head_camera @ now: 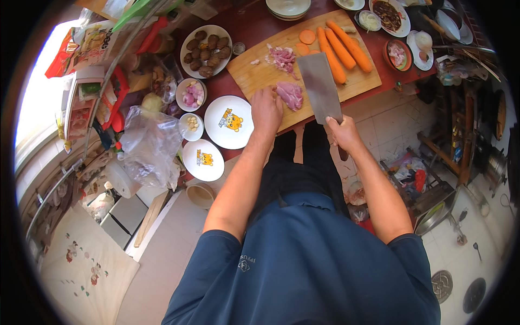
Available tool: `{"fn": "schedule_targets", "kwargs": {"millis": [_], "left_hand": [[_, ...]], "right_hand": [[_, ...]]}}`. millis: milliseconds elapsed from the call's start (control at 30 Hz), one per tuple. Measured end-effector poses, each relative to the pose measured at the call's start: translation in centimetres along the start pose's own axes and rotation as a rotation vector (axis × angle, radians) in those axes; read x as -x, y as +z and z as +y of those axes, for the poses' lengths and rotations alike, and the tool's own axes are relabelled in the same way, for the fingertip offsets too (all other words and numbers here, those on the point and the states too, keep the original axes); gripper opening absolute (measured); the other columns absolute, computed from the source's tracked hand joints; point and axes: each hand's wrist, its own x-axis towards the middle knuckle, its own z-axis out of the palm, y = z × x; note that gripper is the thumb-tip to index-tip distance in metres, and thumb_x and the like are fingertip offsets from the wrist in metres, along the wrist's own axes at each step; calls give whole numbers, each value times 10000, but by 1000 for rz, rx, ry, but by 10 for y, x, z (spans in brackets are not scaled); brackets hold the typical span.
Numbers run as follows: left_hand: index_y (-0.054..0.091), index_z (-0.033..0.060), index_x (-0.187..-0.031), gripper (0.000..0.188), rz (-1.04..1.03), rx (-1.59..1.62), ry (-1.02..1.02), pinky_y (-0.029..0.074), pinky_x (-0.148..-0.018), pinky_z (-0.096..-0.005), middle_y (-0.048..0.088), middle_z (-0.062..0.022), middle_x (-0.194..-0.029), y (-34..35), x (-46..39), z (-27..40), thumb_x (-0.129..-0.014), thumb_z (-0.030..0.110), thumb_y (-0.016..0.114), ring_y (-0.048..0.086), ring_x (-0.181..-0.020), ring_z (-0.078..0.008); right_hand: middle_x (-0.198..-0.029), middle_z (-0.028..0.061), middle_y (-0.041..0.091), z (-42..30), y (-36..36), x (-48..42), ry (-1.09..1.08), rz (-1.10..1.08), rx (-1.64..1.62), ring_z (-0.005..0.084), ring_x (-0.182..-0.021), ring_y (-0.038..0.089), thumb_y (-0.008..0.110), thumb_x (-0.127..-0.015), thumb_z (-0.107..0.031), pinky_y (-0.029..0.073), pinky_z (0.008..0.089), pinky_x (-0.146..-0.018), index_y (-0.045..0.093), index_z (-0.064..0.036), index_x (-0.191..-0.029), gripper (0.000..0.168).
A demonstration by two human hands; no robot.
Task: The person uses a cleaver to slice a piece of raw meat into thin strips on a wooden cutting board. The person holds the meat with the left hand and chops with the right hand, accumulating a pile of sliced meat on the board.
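Note:
My right hand (344, 132) grips a cleaver (321, 85) by its handle, with the broad steel blade over the front part of a wooden cutting board (252, 71). To the left, my left hand (267, 111) is curled at the near side of the board, its fingers on the left end of a piece of raw meat (290, 96). A gap separates that piece from the blade. Farther back lies a small heap of cut meat (282, 57). Whole carrots (340, 48) rest on the right of the board, beside a few carrot slices (307, 37).
Left of the board are a plate of brown mushrooms (206, 48), a bowl of shallots (191, 94), a bowl of garlic cloves (191, 125) and two white plates (215, 118). A clear plastic bag (150, 142) hangs past them. Several filled dishes, including a red-brown bowl (398, 55), stand right.

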Motion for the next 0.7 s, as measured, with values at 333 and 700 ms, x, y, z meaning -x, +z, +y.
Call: {"fn": "schedule_targets", "kwargs": {"millis": [333,700], "left_hand": [[674,44,-1073,262,-108,-155,-2,497,-921,-481,609,-189,-1078,18,-24,-9,-844,129,769,589,-1060,-404],[676,52,-976,162,-144,-161,40,502,-888,-498,653,-181,-987,14,-23,-17,-856,128,755,616,-992,-401]], "right_hand": [[-893,261,721,45,2,35,-173,2,271,425,-890,718,658,-960,-257,553,461,-791,719,13,-1047,290],[-908,263,726,62,-4,48,-161,50,289,443,-892,713,657,-963,-261,558,459,-786,718,15,-1030,290]]}}
